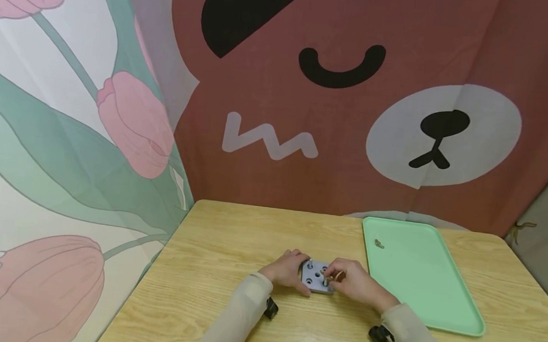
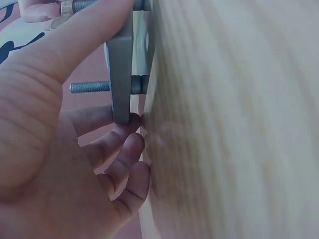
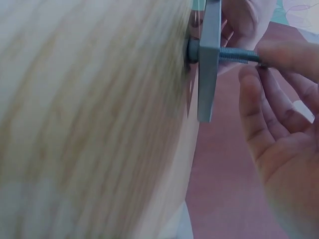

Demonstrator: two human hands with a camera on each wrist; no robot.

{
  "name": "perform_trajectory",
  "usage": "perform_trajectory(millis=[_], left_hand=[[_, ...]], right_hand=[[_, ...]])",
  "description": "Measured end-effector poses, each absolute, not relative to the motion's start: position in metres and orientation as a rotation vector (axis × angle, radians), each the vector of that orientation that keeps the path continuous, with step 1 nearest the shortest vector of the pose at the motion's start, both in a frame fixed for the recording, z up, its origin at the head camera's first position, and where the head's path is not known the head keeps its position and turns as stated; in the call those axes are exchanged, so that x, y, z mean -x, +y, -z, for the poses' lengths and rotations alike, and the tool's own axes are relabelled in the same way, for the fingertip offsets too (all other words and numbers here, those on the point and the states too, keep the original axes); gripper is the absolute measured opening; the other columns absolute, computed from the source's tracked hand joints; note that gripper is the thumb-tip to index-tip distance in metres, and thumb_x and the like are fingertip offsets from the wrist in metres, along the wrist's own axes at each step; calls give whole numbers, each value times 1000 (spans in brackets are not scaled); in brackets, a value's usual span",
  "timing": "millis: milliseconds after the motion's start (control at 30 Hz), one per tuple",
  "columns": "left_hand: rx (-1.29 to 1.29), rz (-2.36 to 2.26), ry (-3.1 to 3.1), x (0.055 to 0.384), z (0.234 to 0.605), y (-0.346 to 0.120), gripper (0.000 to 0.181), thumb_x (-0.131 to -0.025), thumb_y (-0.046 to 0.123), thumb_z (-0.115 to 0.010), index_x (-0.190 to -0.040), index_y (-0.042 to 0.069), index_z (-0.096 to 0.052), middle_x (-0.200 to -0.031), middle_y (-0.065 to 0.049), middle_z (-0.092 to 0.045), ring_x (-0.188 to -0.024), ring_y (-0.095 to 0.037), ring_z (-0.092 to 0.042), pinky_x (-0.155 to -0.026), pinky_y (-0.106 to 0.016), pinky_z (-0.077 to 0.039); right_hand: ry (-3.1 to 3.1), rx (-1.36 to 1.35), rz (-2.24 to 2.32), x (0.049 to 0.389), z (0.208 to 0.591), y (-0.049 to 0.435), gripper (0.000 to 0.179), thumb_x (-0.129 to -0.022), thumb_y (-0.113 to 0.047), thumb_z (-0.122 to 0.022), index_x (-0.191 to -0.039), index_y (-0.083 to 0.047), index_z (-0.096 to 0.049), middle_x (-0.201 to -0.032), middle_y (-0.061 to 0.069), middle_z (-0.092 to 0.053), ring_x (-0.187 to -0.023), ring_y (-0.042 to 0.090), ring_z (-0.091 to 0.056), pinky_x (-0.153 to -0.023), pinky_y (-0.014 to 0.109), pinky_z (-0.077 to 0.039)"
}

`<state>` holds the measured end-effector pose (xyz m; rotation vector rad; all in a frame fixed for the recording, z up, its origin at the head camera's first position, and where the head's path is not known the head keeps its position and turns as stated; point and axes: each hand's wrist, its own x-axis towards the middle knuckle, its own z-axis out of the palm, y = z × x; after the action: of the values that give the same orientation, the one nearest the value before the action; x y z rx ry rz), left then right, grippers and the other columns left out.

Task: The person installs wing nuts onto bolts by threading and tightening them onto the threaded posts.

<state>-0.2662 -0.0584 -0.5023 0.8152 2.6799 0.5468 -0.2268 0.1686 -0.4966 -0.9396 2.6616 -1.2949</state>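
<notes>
A small grey metal plate [image 1: 318, 284] with several holes stands slightly off the wooden table, raised on the heads of bolts pushed up through it. My left hand [image 1: 287, 270] grips its left side, thumb on the near edge and fingers at the far edge. One bare threaded bolt [image 2: 89, 87] sticks up near the far left corner. Over the other bolt [image 3: 237, 55], at the plate's right side, my right hand [image 1: 354, 281] pinches a brass-coloured wing nut [image 2: 66, 7] at the thread's free end. The fingertips partly hide the nut.
A light green tray [image 1: 422, 284] lies to the right of my right hand. Brass-coloured small hardware [image 1: 379, 244] sits near its far left corner. The wooden table [image 1: 222, 251] reaches back to a printed cloth [image 1: 264, 181] with a bear face.
</notes>
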Motion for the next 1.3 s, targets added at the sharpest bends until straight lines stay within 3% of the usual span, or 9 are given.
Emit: perform_trajectory(millis=[167,467,700,767,833,967,1300], left_hand=[[-811,-559,2681,266,505,-58,91,-65,54,-82,-138,15,-46,-124,3,-47,-100,-11,-40,-82,-24,-39],[-794,-557,2690,266,505,-58,89,-64,53,-83,-136,14,-47,-123,3,-48,-102,-11,-41,-85,-24,-39],[-789,-545,2686,267,506,-57,88,-65,54,-82,-136,14,-48,-123,4,-47,-101,-11,-41,-83,-24,-39],[-791,-538,2688,268,506,-57,89,-65,54,-81,-136,14,-47,-124,4,-47,-101,-11,-40,-83,-24,-39],[-793,-525,2693,268,506,-57,88,-65,55,-81,-136,15,-47,-125,4,-47,-102,-11,-40,-84,-24,-39],[-782,-517,2692,268,504,-56,88,-66,55,-81,-137,15,-47,-126,4,-47,-102,-11,-41,-84,-24,-39],[-777,-523,2686,267,501,-56,89,-65,54,-81,-137,15,-47,-124,3,-48,-100,-11,-41,-83,-24,-39]], right_hand=[[2684,995,1216,228,496,173,25,-83,7,-65,-97,-13,-71,-97,-5,-63,-85,8,-59,-70,29,-49],[2709,1068,1192,228,495,172,14,-85,-4,-69,-95,-13,-71,-94,-7,-60,-81,7,-58,-68,27,-49],[2764,1028,1128,229,494,169,16,-83,-6,-72,-91,-19,-70,-126,7,-55,-95,17,-61,-74,30,-50],[2788,1016,1111,229,493,168,16,-82,-6,-73,-90,-20,-71,-129,5,-56,-104,21,-60,-78,33,-50],[2806,1010,1089,230,492,168,16,-82,-7,-73,-90,-21,-71,-128,1,-57,-110,22,-57,-84,37,-48],[2824,993,1050,230,491,168,14,-83,-10,-73,-91,-22,-73,-119,-4,-63,-108,17,-58,-86,37,-47],[2819,1087,1098,233,497,165,12,-83,-11,-74,-84,-19,-65,-87,-12,-59,-75,3,-54,-64,23,-48]])
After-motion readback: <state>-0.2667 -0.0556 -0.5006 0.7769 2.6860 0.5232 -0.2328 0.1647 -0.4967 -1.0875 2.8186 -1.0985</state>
